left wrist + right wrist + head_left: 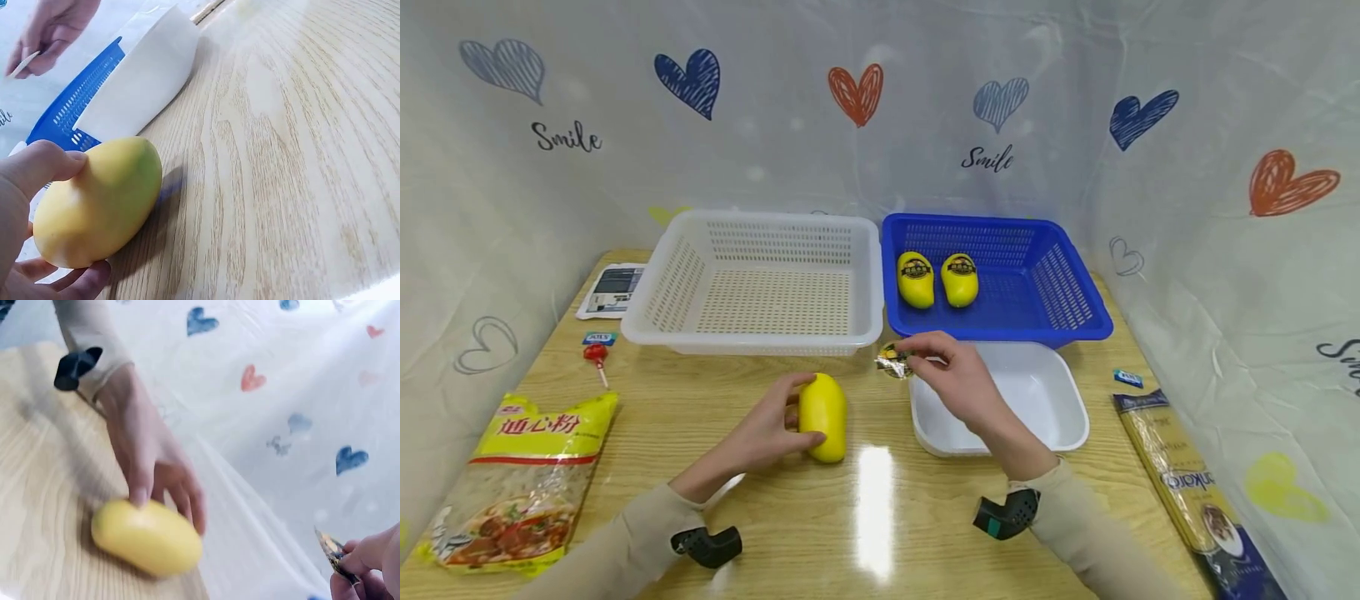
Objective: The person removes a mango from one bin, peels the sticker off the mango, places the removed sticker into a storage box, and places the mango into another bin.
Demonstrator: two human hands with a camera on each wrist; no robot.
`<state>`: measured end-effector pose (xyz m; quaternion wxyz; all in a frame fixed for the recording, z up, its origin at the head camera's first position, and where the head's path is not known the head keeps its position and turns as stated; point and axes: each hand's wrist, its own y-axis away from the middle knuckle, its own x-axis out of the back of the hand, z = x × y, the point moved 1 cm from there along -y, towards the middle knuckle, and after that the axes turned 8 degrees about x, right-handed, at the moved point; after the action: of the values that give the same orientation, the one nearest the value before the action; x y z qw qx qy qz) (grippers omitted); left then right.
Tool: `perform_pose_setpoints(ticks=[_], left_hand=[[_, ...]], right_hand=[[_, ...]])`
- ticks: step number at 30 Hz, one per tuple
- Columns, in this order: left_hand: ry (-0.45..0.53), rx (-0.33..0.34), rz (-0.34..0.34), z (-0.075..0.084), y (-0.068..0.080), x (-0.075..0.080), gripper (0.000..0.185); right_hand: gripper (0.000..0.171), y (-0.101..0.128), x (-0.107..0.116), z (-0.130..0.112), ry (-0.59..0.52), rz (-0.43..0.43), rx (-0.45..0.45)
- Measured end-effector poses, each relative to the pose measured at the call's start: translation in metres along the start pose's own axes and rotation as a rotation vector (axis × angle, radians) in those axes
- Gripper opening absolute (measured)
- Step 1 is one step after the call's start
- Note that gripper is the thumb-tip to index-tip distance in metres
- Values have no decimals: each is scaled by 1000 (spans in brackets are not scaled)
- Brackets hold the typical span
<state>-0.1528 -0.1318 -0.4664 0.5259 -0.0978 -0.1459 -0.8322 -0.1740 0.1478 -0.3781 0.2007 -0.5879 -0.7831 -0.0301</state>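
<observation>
A plain yellow mango (823, 418) is gripped by my left hand (772, 422), thumb on one side and fingers on the other, low over the wooden table. Whether it touches the tabletop I cannot tell. Between thumb and fingertips my right hand (953, 375) pinches a shiny black-and-gold sticker (892, 362), above the left rim of the white tub (1011, 450). The right wrist view shows the sticker (337, 556) edge-on. Two more mangoes (916, 283) with black labels lie in the blue basket (992, 332). In the left wrist view, the held mango (103, 200) has a greenish end.
A white basket (752, 340) stands at the back left, beside the blue one. At left lie a pasta bag (527, 492), a red lollipop (597, 357), a small blue packet (599, 338) and a white pouch (612, 292). At right are another blue packet (1128, 379) and a long pasta package (1195, 492).
</observation>
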Motion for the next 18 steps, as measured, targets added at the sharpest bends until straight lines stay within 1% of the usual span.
perform_pose_setpoints(ticks=[5, 9, 14, 18], left_hand=[[9, 4, -16, 1, 1, -1, 83], [4, -1, -20, 0, 1, -2, 82], [0, -7, -31, -2, -1, -1, 83], [-5, 1, -33, 0, -1, 1, 84]], right_hand=[[24, 5, 33, 23, 40, -33, -117], [28, 13, 51, 42, 65, -95, -184], [27, 20, 63, 58, 100, -185, -230], [24, 16, 68, 67, 95, -252, -255]])
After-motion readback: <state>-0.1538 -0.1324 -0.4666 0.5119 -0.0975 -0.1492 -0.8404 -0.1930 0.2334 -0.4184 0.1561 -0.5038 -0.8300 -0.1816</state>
